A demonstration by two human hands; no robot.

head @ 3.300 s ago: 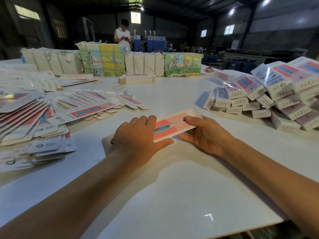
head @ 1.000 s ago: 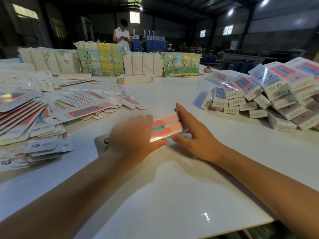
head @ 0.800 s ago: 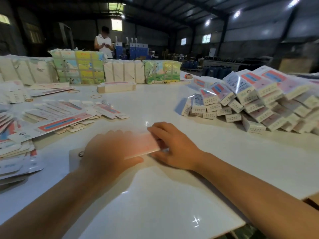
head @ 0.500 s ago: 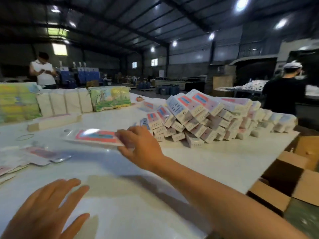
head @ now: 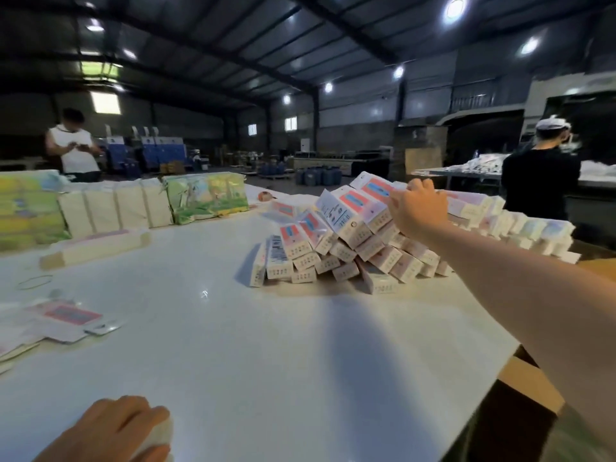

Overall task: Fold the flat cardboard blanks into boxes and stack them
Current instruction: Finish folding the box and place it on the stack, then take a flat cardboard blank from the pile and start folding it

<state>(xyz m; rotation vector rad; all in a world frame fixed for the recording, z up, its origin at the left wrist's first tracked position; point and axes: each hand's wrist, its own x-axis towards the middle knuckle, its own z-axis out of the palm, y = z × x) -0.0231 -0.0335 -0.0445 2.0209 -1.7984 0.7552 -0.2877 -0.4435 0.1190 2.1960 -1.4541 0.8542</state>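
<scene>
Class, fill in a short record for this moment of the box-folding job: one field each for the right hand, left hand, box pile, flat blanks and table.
right hand: stretched out to the top of the pile, on a folded box
left hand: low on the near table edge, fingers curled
box pile: many folded boxes, leaning in layers, right of centre
flat blanks: lying unfolded at far left
table: white, glossy

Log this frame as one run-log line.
phase: stacking | right hand: placing folded box on top of box pile | left hand: resting on table near edge | flat blanks: remain at left
</scene>
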